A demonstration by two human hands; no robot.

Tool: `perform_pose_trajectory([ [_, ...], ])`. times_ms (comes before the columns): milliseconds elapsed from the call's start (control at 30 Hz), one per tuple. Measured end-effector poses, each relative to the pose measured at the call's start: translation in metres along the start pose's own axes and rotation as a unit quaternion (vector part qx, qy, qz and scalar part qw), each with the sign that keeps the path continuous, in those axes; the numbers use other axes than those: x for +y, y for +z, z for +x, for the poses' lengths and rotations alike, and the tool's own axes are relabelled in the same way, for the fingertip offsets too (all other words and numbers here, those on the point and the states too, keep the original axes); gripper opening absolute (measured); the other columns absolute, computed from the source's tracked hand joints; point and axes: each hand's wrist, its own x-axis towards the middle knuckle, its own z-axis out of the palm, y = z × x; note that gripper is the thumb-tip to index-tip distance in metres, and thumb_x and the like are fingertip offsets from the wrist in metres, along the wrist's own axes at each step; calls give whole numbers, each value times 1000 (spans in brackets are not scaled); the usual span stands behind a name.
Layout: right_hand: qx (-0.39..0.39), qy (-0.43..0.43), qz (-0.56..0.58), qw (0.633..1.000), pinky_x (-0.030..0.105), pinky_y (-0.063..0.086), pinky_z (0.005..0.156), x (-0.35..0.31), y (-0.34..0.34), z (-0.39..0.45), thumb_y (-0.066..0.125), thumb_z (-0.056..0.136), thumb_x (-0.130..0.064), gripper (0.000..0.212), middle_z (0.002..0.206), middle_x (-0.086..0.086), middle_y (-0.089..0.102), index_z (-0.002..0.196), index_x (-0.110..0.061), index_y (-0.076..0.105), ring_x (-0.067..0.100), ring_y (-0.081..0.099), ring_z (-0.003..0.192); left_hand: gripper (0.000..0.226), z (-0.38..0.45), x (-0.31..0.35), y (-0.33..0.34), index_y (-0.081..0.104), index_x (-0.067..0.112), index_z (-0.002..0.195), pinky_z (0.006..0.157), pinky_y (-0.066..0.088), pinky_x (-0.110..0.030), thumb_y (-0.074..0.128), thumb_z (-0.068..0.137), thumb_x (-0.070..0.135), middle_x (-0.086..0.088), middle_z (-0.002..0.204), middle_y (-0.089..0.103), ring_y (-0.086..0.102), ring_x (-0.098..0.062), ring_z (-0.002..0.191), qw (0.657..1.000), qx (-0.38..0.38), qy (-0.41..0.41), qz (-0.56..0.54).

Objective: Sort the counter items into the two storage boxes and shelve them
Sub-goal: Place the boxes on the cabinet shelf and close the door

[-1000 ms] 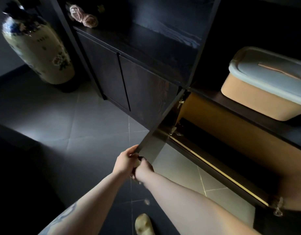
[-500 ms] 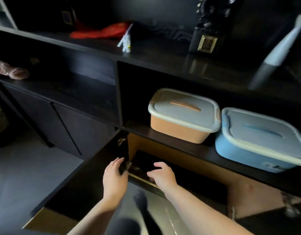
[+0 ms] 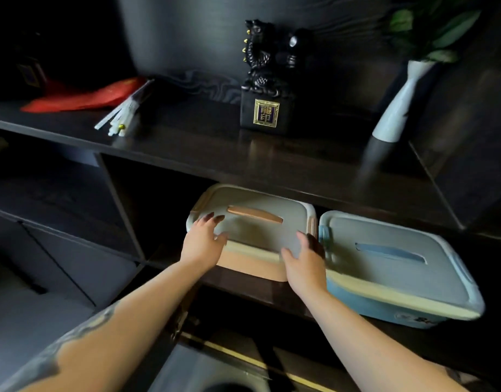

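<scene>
Matt plastic orange box point(image 3: 252, 261) and blue box point(image 3: 385, 304); glossy dark wood-grain shelf point(image 3: 215, 154).

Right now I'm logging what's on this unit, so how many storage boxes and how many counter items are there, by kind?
Storage boxes: 2, orange box and blue box
Statue: 1
Vase: 1
Red cloth: 1
White stick bundle: 1
Total: 6

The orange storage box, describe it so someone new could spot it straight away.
Under the dark counter, two lidded boxes sit side by side on a shelf. The orange storage box is the left one, beside the blue box; both hands reach it, and its lid handle is orange.
</scene>
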Motion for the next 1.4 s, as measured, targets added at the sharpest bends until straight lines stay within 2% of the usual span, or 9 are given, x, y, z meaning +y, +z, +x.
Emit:
perform_pose_trajectory([
  [167, -16, 66, -56, 996, 34, 49, 83, -1, 18, 4, 37, 100, -41, 62, 139, 13, 50, 153, -24, 11, 30, 56, 117, 61, 36, -33, 0, 35, 19, 145, 115, 21, -34, 55, 87, 21, -5, 156, 24, 18, -26, 143, 997, -39, -18, 70],
  [367, 112, 97, 38, 988, 41, 44, 104, -19, 44, -7, 53, 96, -28, 67, 148, 10, 39, 152, -25, 17, 25, 35, 138, 61, 62, -68, -1, 27, 25, 148, 116, 19, -37, 53, 93, 27, 3, 159, 13, 11, -23, 145, 997, -78, -8, 20],
  [500, 180, 69, 36, 981, 40, 43, 106, -27, 58, -22, 62, 90, -31, 70, 146, 8, 39, 149, -28, 25, 23, 34, 136, 66, 83, -82, -4, 27, 29, 147, 108, 33, -35, 60, 90, 34, -1, 154, 29, 31, -25, 138, 997, -67, -23, -19],
  [600, 122, 120, 11, 985, 42, 48, 97, -19, 51, 2, 55, 92, -42, 75, 138, 13, 47, 152, -32, 10, 29, 49, 123, 70, 110, -82, -4, 31, 27, 147, 93, 40, -28, 64, 87, 39, -6, 145, 44, 49, -28, 125, 991, -109, -50, -54],
  [700, 50, 204, 42, 977, 38, 47, 93, -11, 44, 29, 46, 94, -52, 74, 150, 14, 34, 151, -39, 1, 35, 52, 121, 73, 129, -79, 1, 28, 23, 148, 94, 34, -28, 63, 86, 43, -10, 149, 38, 41, -29, 131, 989, -135, -36, -54],
  [1067, 144, 206, 214, 944, 26, 38, 93, 1, 48, 14, 72, 82, -33, 78, 126, 2, 62, 148, -29, 32, 24, 57, 118, 62, 78, -89, -13, 47, 13, 137, 88, 41, -27, 73, 82, 22, -12, 129, 56, 55, -30, 116, 977, -83, -74, -181],
  [1167, 134, 169, 205, 955, 25, 35, 94, 8, 41, -18, 72, 80, -31, 73, 138, -3, 51, 144, -29, 39, 20, 50, 123, 64, 32, -92, -26, 46, 5, 135, 89, 39, -31, 70, 83, 34, -13, 127, 50, 51, -33, 116, 992, -53, -57, -95],
  [1300, 96, 169, 244, 950, 21, 43, 70, 24, 23, -44, 79, 71, -25, 66, 112, -5, 64, 130, -33, 50, 9, 61, 90, 76, -25, -91, -38, 39, 25, 143, 98, 44, -37, 76, 77, 34, -1, 130, 50, 52, -20, 115, 985, -33, -73, -152],
  [1400, 62, 151, 257, 953, 23, 43, 69, 31, 13, -52, 84, 67, -25, 71, 106, -8, 63, 128, -30, 50, 6, 60, 88, 78, -59, -88, -42, 45, 35, 136, 93, 46, -38, 82, 68, 31, 2, 129, 51, 53, -18, 112, 971, 11, -134, -196],
])
